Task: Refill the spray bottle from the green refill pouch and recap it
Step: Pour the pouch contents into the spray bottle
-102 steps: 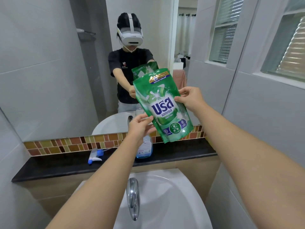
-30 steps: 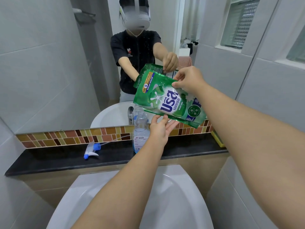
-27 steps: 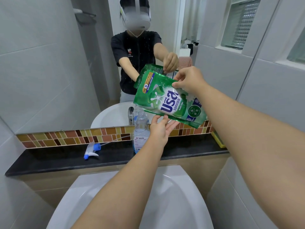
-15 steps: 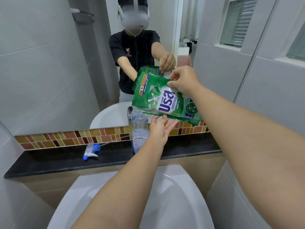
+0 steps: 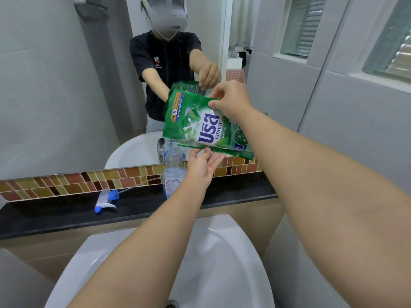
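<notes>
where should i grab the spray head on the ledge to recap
Probably pinch the white body of the spray head just behind its blue collar, from above. It lies on its side on the black ledge, thin dip tube trailing right toward the open bottle, so the tube stays free.

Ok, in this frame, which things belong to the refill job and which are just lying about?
Part of the job: green refill pouch, tilted over the open spray bottle; sprayer head lying on the black ledge; right hand pinching the pouch's top edge; left hand supporting it from below.
Just there: sink, mirror, tile strip, window.
</notes>
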